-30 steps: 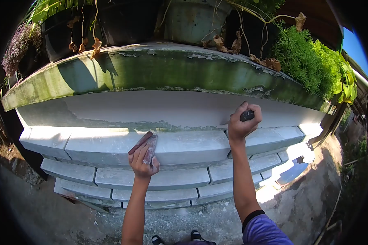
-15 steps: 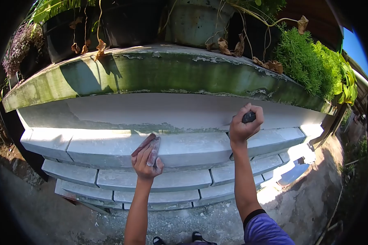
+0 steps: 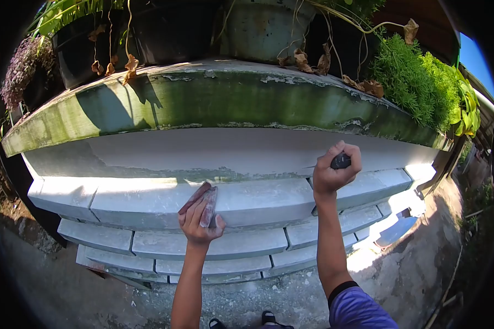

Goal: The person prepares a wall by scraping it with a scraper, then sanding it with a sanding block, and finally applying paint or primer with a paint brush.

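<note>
My left hand [image 3: 198, 222] is wrapped round a folded reddish-brown sheet [image 3: 207, 211], whitened with dust, in front of the top course of pale blocks [image 3: 252, 200]. To the right, my right hand [image 3: 335, 170] is closed in a fist round a black handle [image 3: 341, 160], close to the smooth grey-white wall face [image 3: 247, 148]. Whatever the handle carries is mostly hidden by the hand. Greenish, rough patches run along the lower edge of the wall face, above the blocks.
A mossy green concrete ledge [image 3: 230, 101] juts out above the wall, bearing dark pots [image 3: 173, 33] and a bushy green plant [image 3: 409, 77]. Dry leaves hang over its edge. Stepped block courses [image 3: 203, 244] descend to the concrete ground [image 3: 230, 301].
My right hand with the black handle has shifted slightly right in the view. My left hand and the sheet appear slightly lower, along with a small shift of the whole view.
</note>
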`<state>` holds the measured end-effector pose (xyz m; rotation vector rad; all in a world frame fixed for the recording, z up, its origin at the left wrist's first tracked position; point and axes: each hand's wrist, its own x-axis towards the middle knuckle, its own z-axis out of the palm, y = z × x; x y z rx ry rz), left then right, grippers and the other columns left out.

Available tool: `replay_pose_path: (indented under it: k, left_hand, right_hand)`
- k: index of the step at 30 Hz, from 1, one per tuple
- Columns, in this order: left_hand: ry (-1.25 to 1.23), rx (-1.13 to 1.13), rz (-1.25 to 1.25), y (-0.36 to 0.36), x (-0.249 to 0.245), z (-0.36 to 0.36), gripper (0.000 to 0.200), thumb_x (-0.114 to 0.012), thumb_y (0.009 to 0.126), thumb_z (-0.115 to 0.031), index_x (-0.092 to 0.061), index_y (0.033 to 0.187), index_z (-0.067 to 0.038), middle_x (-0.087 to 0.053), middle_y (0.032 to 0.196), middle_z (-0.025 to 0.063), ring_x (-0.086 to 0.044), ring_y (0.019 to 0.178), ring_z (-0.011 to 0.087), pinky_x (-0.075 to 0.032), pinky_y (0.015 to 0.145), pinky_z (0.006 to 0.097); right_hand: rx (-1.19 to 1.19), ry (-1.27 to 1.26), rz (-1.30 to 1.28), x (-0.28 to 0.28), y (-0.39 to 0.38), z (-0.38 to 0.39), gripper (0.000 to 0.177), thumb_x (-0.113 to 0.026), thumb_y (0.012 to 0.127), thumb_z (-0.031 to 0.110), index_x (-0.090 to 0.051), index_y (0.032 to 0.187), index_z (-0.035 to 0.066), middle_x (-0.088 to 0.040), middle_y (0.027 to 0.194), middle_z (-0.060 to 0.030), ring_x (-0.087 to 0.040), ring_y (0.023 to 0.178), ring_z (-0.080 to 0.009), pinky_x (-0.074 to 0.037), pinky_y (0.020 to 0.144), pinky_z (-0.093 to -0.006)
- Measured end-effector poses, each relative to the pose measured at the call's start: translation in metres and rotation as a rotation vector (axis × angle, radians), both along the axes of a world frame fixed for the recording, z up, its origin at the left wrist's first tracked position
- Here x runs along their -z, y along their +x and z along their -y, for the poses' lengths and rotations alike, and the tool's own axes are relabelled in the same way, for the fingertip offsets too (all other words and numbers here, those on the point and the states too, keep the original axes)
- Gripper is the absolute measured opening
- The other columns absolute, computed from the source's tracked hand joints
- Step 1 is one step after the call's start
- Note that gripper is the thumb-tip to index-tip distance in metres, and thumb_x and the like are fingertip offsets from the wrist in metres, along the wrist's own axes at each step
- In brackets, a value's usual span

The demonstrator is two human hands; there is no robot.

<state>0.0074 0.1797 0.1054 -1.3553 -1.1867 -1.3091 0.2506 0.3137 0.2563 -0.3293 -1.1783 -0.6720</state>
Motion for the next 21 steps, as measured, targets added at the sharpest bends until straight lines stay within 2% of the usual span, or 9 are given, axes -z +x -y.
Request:
replay_pose_path:
  k: [2, 6, 9, 10, 13, 14, 17, 18, 21]
  left_hand:
    - [0.008, 0.038, -0.011, 0.0, -0.006, 0.001, 0.041, -0.063, 0.068, -0.023, -0.064, 0.102, 0.0, -0.07, 0.101, 0.0118, -0.065, 0.096, 0.0253, -0.041, 0.093, 0.0346]
    - [0.018, 0.07, 0.0, 0.0, -0.009, 0.0, 0.04, -0.062, 0.068, -0.023, -0.064, 0.102, 0.0, -0.07, 0.101, 0.0114, -0.065, 0.097, 0.0246, -0.041, 0.093, 0.0342]
    - [0.027, 0.1, 0.033, -0.001, -0.009, -0.002, 0.041, -0.062, 0.068, -0.022, -0.064, 0.102, 0.0, -0.07, 0.1, 0.0111, -0.065, 0.095, 0.0245, -0.041, 0.092, 0.0341]
    - [0.025, 0.072, 0.008, -0.002, -0.007, -0.002, 0.041, -0.062, 0.068, -0.022, -0.064, 0.102, -0.001, -0.07, 0.1, 0.011, -0.065, 0.095, 0.0245, -0.042, 0.092, 0.0341]
    - [0.026, 0.028, -0.015, -0.004, -0.002, -0.004, 0.04, -0.062, 0.068, -0.021, -0.064, 0.103, -0.001, -0.07, 0.099, 0.0109, -0.065, 0.093, 0.0246, -0.042, 0.092, 0.0344]
    - [0.036, 0.046, 0.003, -0.004, -0.002, -0.006, 0.04, -0.062, 0.068, -0.021, -0.064, 0.102, -0.001, -0.07, 0.099, 0.0109, -0.065, 0.093, 0.0247, -0.042, 0.092, 0.0346]
    - [0.025, 0.085, 0.02, -0.002, 0.0, -0.004, 0.039, -0.062, 0.068, -0.021, -0.065, 0.101, -0.001, -0.07, 0.099, 0.011, -0.065, 0.093, 0.0247, -0.042, 0.092, 0.035]
    - [0.023, 0.091, 0.016, -0.003, -0.003, -0.004, 0.039, -0.062, 0.068, -0.021, -0.065, 0.101, -0.001, -0.07, 0.099, 0.0111, -0.065, 0.094, 0.0247, -0.042, 0.092, 0.0351]
    - [0.031, 0.104, 0.012, -0.003, -0.011, -0.003, 0.039, -0.064, 0.07, -0.026, -0.065, 0.098, 0.001, -0.069, 0.099, 0.011, -0.066, 0.093, 0.0222, -0.046, 0.088, 0.0333]
  right_hand:
    - [0.165, -0.032, 0.074, -0.007, 0.001, 0.0, 0.028, -0.054, 0.094, -0.003, -0.032, 0.108, 0.006, -0.05, 0.085, -0.0093, -0.051, 0.057, -0.0125, -0.043, 0.048, -0.0232]
    - [-0.262, 0.034, -0.146, -0.006, 0.001, 0.014, 0.028, -0.058, 0.092, -0.003, -0.037, 0.107, 0.007, -0.053, 0.083, -0.0091, -0.052, 0.059, -0.0146, -0.044, 0.051, -0.0272]
    - [0.127, 0.037, 0.051, -0.011, -0.004, -0.007, 0.026, -0.053, 0.094, -0.003, -0.032, 0.107, 0.005, -0.047, 0.086, -0.0083, -0.047, 0.054, -0.0106, -0.042, 0.046, -0.0225]
    - [0.084, -0.006, 0.08, -0.011, -0.003, -0.009, 0.026, -0.053, 0.095, -0.003, -0.032, 0.107, 0.006, -0.046, 0.085, -0.0081, -0.045, 0.053, -0.0103, -0.041, 0.045, -0.0233]
    - [-0.185, 0.043, -0.095, -0.01, -0.007, 0.005, 0.026, -0.058, 0.093, -0.002, -0.036, 0.106, 0.007, -0.051, 0.081, -0.008, -0.048, 0.056, -0.0125, -0.042, 0.048, -0.0271]
    - [-0.174, 0.019, -0.093, -0.008, -0.008, 0.004, 0.027, -0.057, 0.093, -0.002, -0.035, 0.106, 0.007, -0.05, 0.08, -0.0078, -0.049, 0.056, -0.0123, -0.042, 0.047, -0.0262]
    - [0.107, 0.02, 0.141, -0.011, -0.013, 0.001, 0.025, -0.053, 0.094, -0.004, -0.033, 0.106, 0.006, -0.047, 0.084, -0.0083, -0.047, 0.053, -0.0111, -0.042, 0.046, -0.0239]
    - [-0.01, 0.067, 0.132, -0.012, -0.014, 0.004, 0.026, -0.055, 0.094, -0.003, -0.034, 0.106, 0.005, -0.048, 0.087, -0.0102, -0.046, 0.054, -0.0126, -0.042, 0.048, -0.0252]
    - [-0.381, 0.054, -0.126, -0.006, -0.013, 0.018, 0.028, -0.059, 0.092, -0.001, -0.037, 0.106, 0.007, -0.052, 0.09, -0.0119, -0.049, 0.058, -0.0147, -0.043, 0.051, -0.0282]
